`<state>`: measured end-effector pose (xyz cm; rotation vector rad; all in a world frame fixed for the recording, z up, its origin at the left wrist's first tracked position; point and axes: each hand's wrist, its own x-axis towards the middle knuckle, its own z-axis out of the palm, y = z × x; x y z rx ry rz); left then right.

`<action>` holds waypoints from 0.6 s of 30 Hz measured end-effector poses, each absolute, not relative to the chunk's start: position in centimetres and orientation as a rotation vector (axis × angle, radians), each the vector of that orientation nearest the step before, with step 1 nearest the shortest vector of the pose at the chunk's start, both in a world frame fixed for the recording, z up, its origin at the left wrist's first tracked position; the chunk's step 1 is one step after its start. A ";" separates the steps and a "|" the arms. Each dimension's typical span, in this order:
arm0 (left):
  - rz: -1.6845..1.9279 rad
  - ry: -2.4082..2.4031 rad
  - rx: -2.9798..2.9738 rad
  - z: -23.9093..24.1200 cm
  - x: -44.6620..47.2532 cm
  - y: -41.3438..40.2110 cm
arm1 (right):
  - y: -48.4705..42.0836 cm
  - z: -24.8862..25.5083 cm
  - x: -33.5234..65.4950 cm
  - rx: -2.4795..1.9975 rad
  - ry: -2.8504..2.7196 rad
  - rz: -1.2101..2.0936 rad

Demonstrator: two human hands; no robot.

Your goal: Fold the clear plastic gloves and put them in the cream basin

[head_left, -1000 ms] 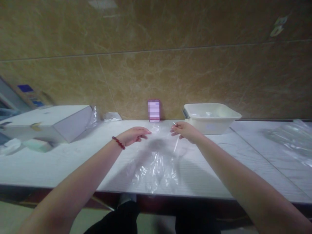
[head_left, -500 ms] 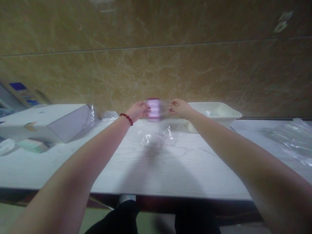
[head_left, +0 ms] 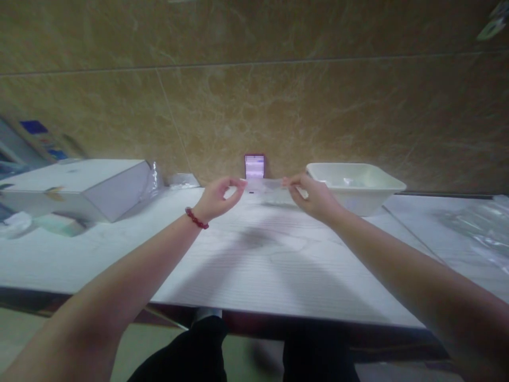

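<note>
Between my two hands a piece of clear plastic film (head_left: 272, 185), perhaps a bag, is stretched above the table. My left hand (head_left: 220, 199), with a red bead bracelet (head_left: 196, 218) at the wrist, pinches its left edge between thumb and fingers. The right edge is pinched by my right hand (head_left: 312, 195). Just behind the film a phone (head_left: 254, 166) with a lit screen leans upright against the wall; its lower part shows through the plastic.
A cream plastic basin (head_left: 358, 178) stands right of my right hand, with something shiny inside. At left sits a white box (head_left: 75, 188), with a pale green packet (head_left: 59, 224) before it. Clear plastic bags (head_left: 481, 228) lie at far right. A marbled wall (head_left: 278, 111) closes the back.
My hands have come down and nearer to me. The plastic, which hung crumpled below them, is now drawn out between them. More of the phone shows.
</note>
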<state>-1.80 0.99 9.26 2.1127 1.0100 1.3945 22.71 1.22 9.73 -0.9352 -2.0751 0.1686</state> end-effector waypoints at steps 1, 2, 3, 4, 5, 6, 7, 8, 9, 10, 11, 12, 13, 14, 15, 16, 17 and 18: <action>1.335 1.007 2.145 8.6 -2.1 0.4 | 0.6 8.8 22.8 -0.926 -2.118 0.159; 1.264 1.015 2.163 7.8 -2.3 -0.2 | 0.1 7.7 22.9 -0.924 -2.160 0.155; 1.198 1.019 2.172 6.8 -2.5 -0.8 | -0.4 6.6 23.0 -0.927 -2.205 0.158; 1.121 1.014 2.178 5.9 -2.6 -1.3 | -0.9 5.3 23.1 -0.942 -2.246 0.157; 1.044 0.992 2.191 4.9 -2.7 -1.8 | -1.4 4.1 23.2 -0.939 -2.296 0.158; 0.980 0.978 2.217 4.0 -2.7 -2.3 | -1.8 3.0 23.3 -0.936 -2.339 0.159; 0.928 0.966 2.261 3.2 -2.7 -2.7 | -2.2 2.0 23.3 -0.915 -2.388 0.164; 0.865 0.954 2.308 2.4 -2.6 -3.1 | -2.7 1.1 23.4 -0.912 -2.424 0.172; 0.794 0.931 2.342 1.7 -2.5 -3.4 | -3.0 0.5 23.4 -0.903 -2.457 0.192; 0.737 0.912 2.362 1.2 -2.4 -3.7 | -3.4 0.0 23.5 -0.883 -2.484 0.216; 0.705 0.898 2.368 0.7 -2.4 -4.0 | -3.7 -0.3 23.5 -0.863 -2.508 0.238; 0.692 0.891 2.365 0.3 -2.3 -4.2 | -3.9 -0.5 23.5 -0.840 -2.530 0.259; 0.695 0.892 2.361 0.0 -2.2 -4.5 | -4.2 -0.5 23.5 -0.817 -2.550 0.274; 0.698 0.895 2.362 -0.3 -2.2 -4.7 | -4.4 -0.4 23.5 -0.799 -2.569 0.282; 0.698 0.901 2.364 -0.4 -2.2 -4.9 | -4.5 -0.3 23.5 -0.790 -2.584 0.283; 0.694 0.907 2.371 -0.5 -2.2 -5.0 | -4.7 -0.2 23.5 -0.782 -2.597 0.276; 0.679 0.910 2.383 -0.5 -2.3 -5.2 | -4.9 -0.1 23.5 -0.779 -2.605 0.264; 0.659 0.909 2.398 -0.5 -2.3 -5.3 | -5.0 0.0 23.5 -0.785 -2.611 0.250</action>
